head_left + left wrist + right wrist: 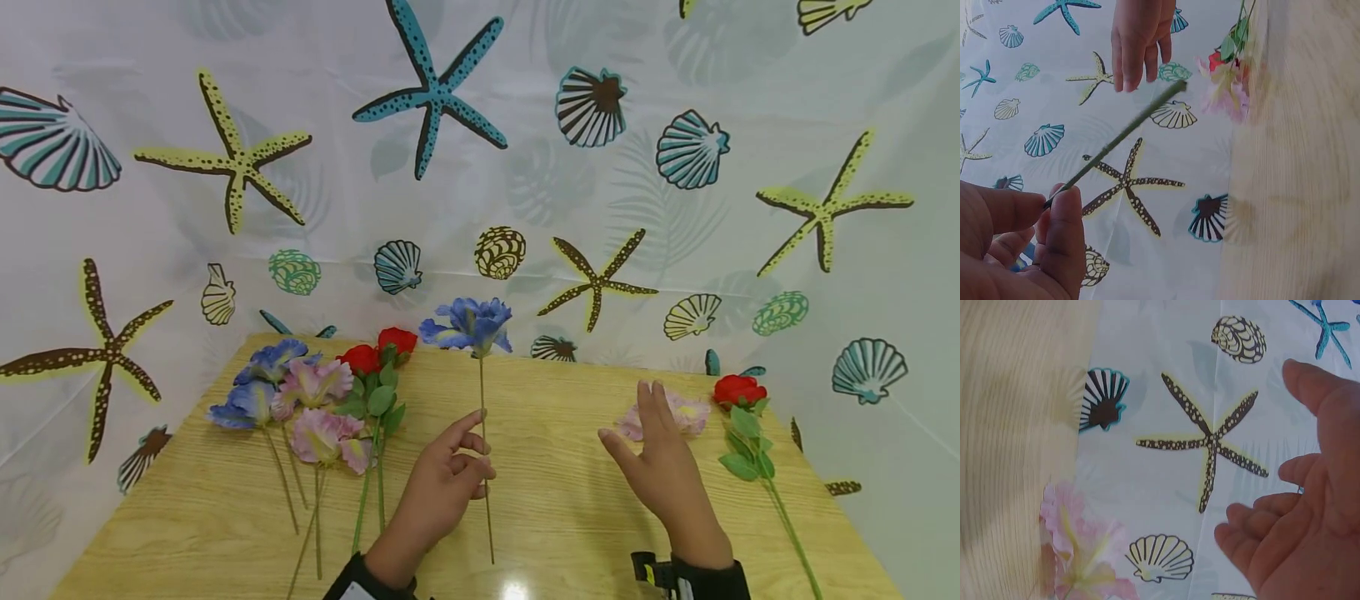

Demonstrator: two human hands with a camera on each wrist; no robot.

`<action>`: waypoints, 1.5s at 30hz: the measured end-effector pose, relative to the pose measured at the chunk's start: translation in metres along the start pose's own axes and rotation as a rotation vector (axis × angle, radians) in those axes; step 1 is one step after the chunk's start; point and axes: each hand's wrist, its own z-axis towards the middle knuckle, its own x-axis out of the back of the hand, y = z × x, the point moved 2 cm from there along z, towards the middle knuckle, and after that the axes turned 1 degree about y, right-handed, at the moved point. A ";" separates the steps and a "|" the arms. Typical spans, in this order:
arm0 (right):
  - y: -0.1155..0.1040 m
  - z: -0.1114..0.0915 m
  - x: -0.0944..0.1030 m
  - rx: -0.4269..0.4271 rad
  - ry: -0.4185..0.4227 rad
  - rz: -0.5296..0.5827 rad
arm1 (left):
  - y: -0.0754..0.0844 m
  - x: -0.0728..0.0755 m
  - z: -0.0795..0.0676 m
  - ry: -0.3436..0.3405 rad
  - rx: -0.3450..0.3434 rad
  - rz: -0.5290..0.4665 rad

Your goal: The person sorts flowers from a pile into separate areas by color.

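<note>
My left hand [446,483] pinches the thin stem of a blue artificial flower [472,325] and holds it upright over the middle of the table. In the left wrist view the green stem [1122,134] passes between the thumb and fingers, its cut end pointing away. My right hand [663,467] is raised to the right, fingers extended, with nothing in it. Behind that hand lies a pink flower [690,414], partly hidden by it in the head view. The right wrist view shows the open palm [1316,531] and the pink flower's petals [1082,550].
On the table's left lie blue flowers [251,406], pink flowers [326,437] and red roses [360,359], their stems toward the near edge. A single red rose [740,390] lies at the right edge. A patterned cloth [480,192] hangs behind the wooden table [555,508].
</note>
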 end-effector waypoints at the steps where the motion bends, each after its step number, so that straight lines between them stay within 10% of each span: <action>1: -0.003 0.000 -0.002 0.021 0.015 0.002 | 0.000 -0.003 -0.001 -0.011 0.010 -0.021; 12: -0.053 -0.005 -0.021 0.167 0.063 0.450 | -0.002 -0.022 -0.006 -0.048 0.014 -0.066; 33: -0.105 -0.023 -0.035 0.122 0.206 0.629 | -0.011 -0.035 -0.010 -0.098 0.022 0.057; 40: -0.106 -0.024 -0.033 0.110 0.246 0.731 | -0.005 -0.025 -0.008 -0.082 -0.089 0.305; 45: -0.104 -0.024 -0.031 0.116 0.275 0.692 | -0.005 -0.011 -0.008 -0.036 -0.160 0.806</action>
